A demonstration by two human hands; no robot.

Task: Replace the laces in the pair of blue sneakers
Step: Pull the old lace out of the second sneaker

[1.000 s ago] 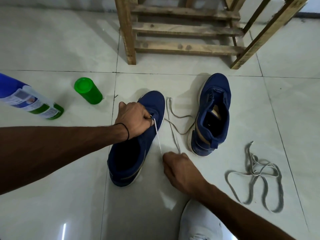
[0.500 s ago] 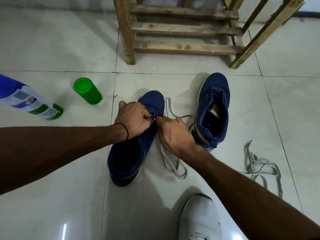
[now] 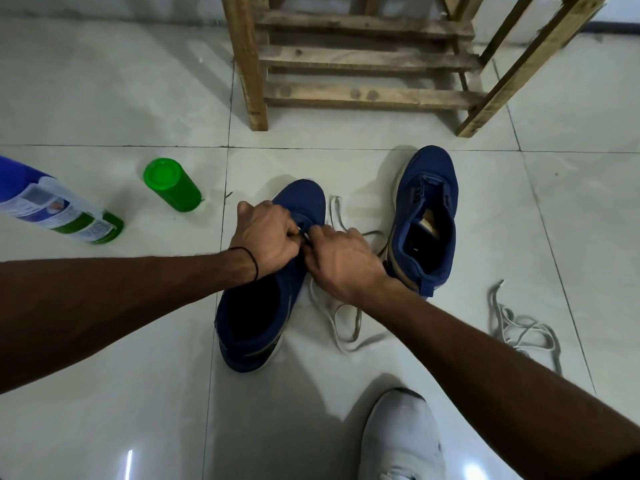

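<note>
Two blue sneakers stand on the tiled floor, toes pointing away from me. Over the eyelet area of the left sneaker (image 3: 258, 317), my left hand (image 3: 268, 233) and my right hand (image 3: 343, 261) meet. Both pinch a white lace (image 3: 341, 327) at the eyelets; its slack loops on the floor under my right wrist and beside the toe. The right sneaker (image 3: 426, 220) has no lace and its tongue is pulled open. A loose grey lace (image 3: 519, 327) lies tangled on the floor at the right.
A green bottle (image 3: 173, 185) stands left of the sneakers, and a blue and green spray bottle (image 3: 59, 209) stands at the far left. A wooden rack (image 3: 363, 60) stands behind. My white-shoed foot (image 3: 401, 441) is at the bottom.
My right hand, which had pulled the lace out toward me a second ago, has come back up to the eyelets beside my left hand. The lace slack now lies looped on the floor.
</note>
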